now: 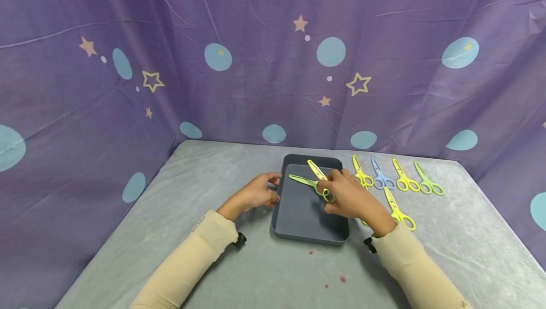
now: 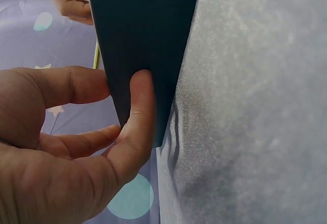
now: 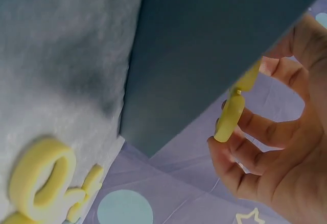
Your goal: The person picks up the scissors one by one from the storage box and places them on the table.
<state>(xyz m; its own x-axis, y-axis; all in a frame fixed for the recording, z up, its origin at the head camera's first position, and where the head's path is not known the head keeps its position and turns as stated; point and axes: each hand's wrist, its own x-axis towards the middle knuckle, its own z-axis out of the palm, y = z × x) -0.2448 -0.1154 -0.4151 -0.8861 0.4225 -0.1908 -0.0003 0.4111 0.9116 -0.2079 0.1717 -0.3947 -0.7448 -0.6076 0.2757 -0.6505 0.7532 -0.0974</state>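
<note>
A dark grey tray [image 1: 304, 226] lies on the cloth-covered table. My left hand [image 1: 258, 190] pinches its left wall, with one digit pressed flat on the outside in the left wrist view. Over the tray's right half, my right hand [image 1: 347, 195] grips yellow plastic scissors [image 3: 232, 114] by the handle. Two blades reach out leftward from that hand in the head view, a yellow blade [image 1: 316, 169] and a paler green-yellow blade [image 1: 300, 179]. Whether they belong to one spread pair or two pairs, I cannot tell.
Right of the tray stand in a row yellow scissors [image 1: 362, 176], blue scissors [image 1: 382, 178], more yellow scissors [image 1: 403, 176] and green scissors [image 1: 428, 183]. Nearer lie further yellow scissors [image 1: 398, 212]; others are partly hidden behind my right hand. A purple curtain [image 1: 256, 95] borders the table.
</note>
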